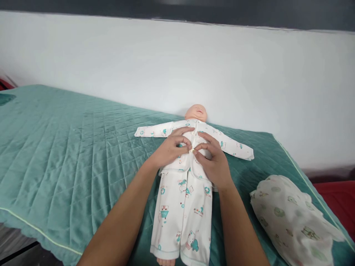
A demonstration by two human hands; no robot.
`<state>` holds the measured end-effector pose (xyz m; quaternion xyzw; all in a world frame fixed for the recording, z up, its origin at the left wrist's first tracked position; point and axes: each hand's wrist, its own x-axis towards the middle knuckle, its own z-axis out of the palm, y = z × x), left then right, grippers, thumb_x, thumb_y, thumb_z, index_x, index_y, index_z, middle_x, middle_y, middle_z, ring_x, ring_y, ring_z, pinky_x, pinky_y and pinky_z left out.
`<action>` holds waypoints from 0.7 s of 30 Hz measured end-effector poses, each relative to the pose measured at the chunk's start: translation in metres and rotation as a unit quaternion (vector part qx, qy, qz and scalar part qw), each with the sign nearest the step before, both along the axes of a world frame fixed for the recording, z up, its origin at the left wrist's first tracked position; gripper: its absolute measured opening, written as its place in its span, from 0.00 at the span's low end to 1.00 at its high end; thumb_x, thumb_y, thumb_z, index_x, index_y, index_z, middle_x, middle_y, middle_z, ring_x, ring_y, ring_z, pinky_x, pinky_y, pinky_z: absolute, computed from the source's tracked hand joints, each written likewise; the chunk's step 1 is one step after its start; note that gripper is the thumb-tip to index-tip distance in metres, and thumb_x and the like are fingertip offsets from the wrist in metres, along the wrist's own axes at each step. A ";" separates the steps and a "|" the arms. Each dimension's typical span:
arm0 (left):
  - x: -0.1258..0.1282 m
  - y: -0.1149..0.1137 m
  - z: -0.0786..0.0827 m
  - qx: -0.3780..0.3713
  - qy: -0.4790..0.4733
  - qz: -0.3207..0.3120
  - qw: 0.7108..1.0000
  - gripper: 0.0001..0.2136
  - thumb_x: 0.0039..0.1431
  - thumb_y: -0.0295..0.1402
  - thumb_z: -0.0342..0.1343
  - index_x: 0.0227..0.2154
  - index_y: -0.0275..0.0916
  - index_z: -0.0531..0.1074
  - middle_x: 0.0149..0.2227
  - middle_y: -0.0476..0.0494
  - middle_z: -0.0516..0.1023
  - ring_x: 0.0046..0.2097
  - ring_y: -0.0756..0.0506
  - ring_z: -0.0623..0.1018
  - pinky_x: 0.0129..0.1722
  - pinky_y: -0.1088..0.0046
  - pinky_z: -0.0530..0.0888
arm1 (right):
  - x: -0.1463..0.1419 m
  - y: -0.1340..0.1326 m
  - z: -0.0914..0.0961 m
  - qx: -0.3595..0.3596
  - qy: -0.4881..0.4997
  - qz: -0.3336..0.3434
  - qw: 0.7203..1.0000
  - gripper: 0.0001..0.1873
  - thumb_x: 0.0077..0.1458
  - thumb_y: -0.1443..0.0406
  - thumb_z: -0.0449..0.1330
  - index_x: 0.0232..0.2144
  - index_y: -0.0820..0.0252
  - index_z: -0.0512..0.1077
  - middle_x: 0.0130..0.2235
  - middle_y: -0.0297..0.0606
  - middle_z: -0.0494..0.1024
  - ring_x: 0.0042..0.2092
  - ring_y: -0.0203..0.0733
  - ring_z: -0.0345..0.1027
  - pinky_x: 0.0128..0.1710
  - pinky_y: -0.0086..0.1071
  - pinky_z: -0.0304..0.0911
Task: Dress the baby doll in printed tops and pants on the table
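A baby doll (196, 112) lies on its back, dressed in a white printed jacket (235, 147) and matching trousers (181, 210). The jacket's sleeves stretch out to both sides. Over the doll's belly, my left hand (174, 146) pinches the jacket's front edge between thumb and forefinger. My right hand (212, 155) pinches a small pale yellow button (192, 150) at the same spot, its fingertips almost touching the left ones. Whether the button sits in its hole cannot be made out. The jacket's hem lies over the trousers' waist.
A green quilted cover (91, 147) spreads beneath the doll. A crumpled white printed cloth (291, 218) lies at the right, near the cover's edge. Behind stands a white wall (138, 66). Something red (338, 199) shows beyond the right edge.
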<state>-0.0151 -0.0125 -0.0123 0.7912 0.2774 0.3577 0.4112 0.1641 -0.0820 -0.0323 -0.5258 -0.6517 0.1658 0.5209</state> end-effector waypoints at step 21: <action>-0.003 0.004 0.000 -0.038 -0.004 -0.014 0.999 0.06 0.59 0.28 0.54 0.28 0.41 0.74 0.68 0.50 0.63 0.71 0.42 0.59 0.71 0.54 0.54 | -0.011 -0.008 0.005 0.144 -0.221 -0.043 0.964 0.06 0.62 0.68 0.58 0.39 0.52 0.72 0.56 0.44 0.76 0.54 0.51 0.73 0.52 0.50 0.70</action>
